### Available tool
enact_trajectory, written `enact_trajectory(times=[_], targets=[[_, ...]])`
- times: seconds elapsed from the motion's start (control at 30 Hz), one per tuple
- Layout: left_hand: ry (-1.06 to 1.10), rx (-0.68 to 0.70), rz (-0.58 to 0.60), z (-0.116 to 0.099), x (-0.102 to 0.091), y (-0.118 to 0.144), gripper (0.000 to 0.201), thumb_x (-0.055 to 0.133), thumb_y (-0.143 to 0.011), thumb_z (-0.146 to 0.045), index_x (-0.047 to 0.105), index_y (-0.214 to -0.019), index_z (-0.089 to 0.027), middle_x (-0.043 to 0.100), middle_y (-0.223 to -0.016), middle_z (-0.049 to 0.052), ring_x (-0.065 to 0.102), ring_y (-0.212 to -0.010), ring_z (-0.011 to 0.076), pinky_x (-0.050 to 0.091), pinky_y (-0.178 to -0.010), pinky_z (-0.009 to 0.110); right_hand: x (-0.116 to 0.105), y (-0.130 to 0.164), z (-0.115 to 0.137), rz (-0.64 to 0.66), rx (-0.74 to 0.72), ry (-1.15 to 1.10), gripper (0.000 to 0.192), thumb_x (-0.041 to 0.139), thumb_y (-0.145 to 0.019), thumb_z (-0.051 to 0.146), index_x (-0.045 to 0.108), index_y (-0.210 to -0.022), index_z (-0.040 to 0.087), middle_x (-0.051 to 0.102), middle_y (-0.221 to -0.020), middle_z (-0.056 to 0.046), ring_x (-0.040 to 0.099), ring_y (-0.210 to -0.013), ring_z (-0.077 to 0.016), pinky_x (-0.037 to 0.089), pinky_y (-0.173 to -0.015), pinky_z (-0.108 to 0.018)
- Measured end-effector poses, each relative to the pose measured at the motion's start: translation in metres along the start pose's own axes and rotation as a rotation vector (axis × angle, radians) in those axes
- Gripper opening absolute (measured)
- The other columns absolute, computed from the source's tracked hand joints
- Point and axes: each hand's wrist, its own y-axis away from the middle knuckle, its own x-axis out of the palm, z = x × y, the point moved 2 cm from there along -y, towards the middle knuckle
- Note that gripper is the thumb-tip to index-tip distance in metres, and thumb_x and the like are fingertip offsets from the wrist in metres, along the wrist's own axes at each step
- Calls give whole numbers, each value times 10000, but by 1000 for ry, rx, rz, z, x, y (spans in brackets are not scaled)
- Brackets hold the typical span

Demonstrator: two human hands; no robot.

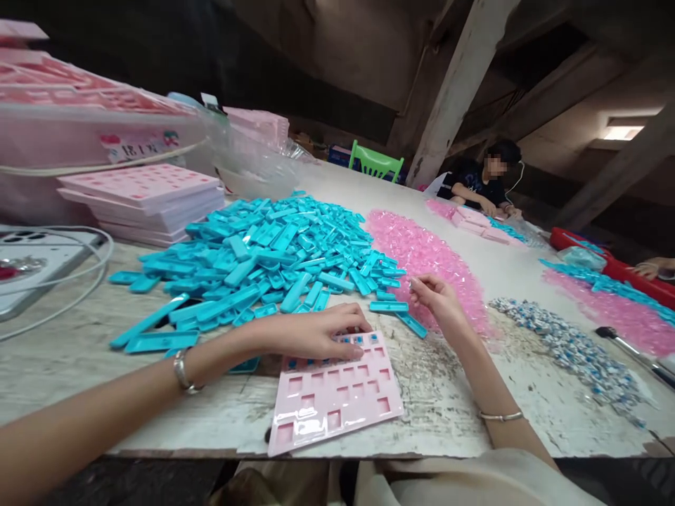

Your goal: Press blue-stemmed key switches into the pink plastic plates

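The left hand's fingers (352, 330) lay spread and flat, pressing on the far edge of the pink tray (335, 393), where a few small blue pieces already sat in the top row of pockets; the left hand (311, 334) gripped nothing that could be seen. The right hand (437, 299) hovered at the near edge of the pink pile (422, 260), fingertips pinched close together, though whether a piece sat between them could not be told. Done well, this step seemed to call for steadying the tray with the flat hand and seating each piece squarely in its pocket. The blue pile (264, 260) lay just beyond the tray, and a heap of small white-and-blue pieces (569, 348) to the right.
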Motion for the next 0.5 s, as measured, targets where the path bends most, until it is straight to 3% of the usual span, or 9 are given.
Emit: enact_trajectory(times=[0.3,0.4,0.5], targets=[[-33,52,-50,-1,-4,-3,213,477,-946,-362,567,-1068,-213,523,-1175,46,458,-1189,212,335,-1045,292,15,22,19,152,16,36,433,839,-655,481,636,-931,216,643,-701,41,595,-588,-102,487,-552,-217],[-31,55,-66,-1,-3,-3,195,465,-948,-328,558,-1072,-209,532,-1139,40,478,-1149,204,356,-1017,285,22,23,15,237,62,67,402,869,-617,455,662,-855,205,660,-714,25,597,-585,-109,488,-541,-220],[-38,66,-76,-2,-2,-1,182,451,-965,-326,546,-1066,-209,534,-1125,40,482,-1132,205,357,-1008,287,25,20,7,230,77,72,399,872,-585,494,702,-788,196,674,-729,5,608,-627,-128,517,-583,-240]])
